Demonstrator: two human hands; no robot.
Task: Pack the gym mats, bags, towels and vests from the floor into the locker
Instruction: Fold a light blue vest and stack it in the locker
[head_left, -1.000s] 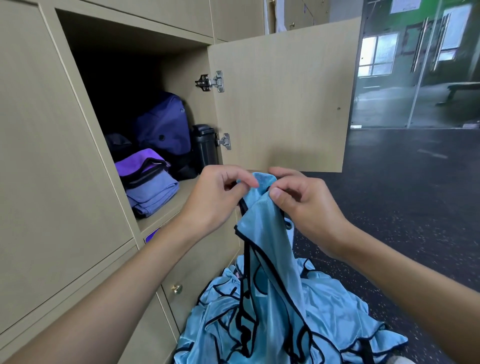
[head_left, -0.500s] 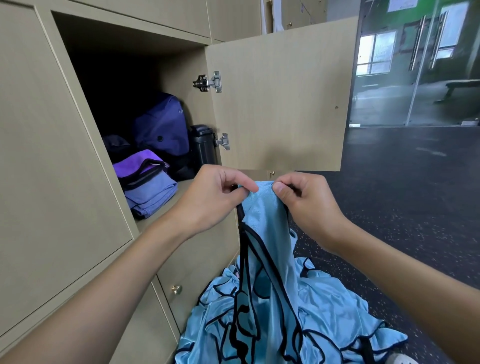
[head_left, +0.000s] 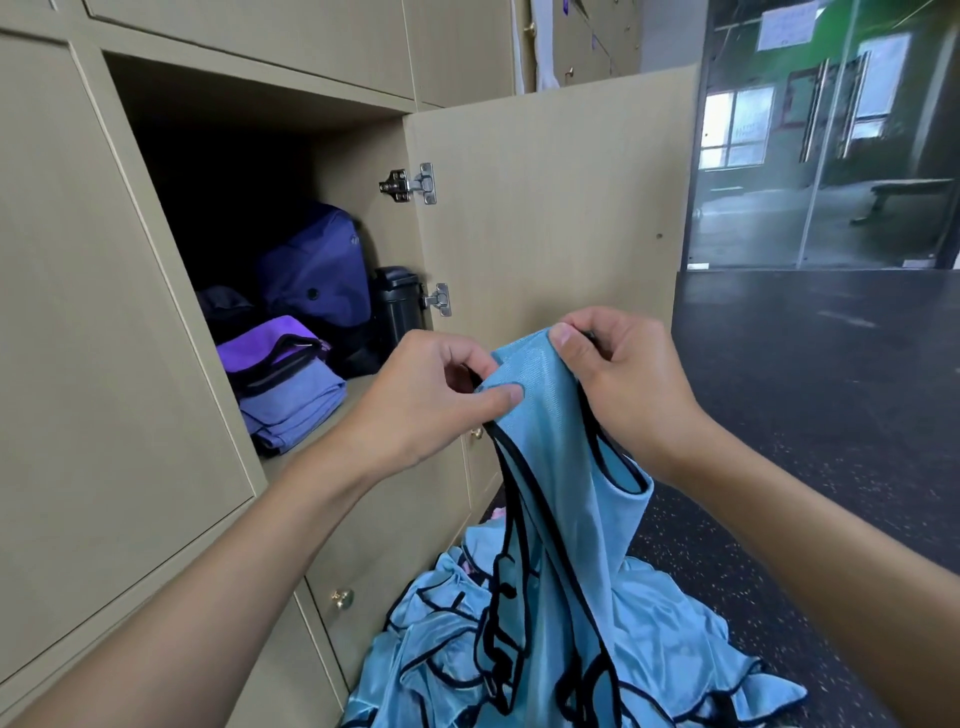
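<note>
The left hand pinched the top hem of a light blue vest between the thumb and curled fingers. The right hand gripped the same hem just beside it, fingers curled round the cloth. The vest, bound in black along its edges, hung from both hands at about the height of the shelf lip of the open locker. Its lower end ran down into a heap of like vests on the floor against the lower doors.

The locker door stood swung out to the right, right behind the hands. Inside, folded towels lay near the front edge on the left. A purple bag stood behind them, and a black container sat by the lower hinge. A strip of bare shelf showed to the right of the towels, along the lip. Dark space lay above the things inside. To the right, the speckled floor ran well away to a glass wall.
</note>
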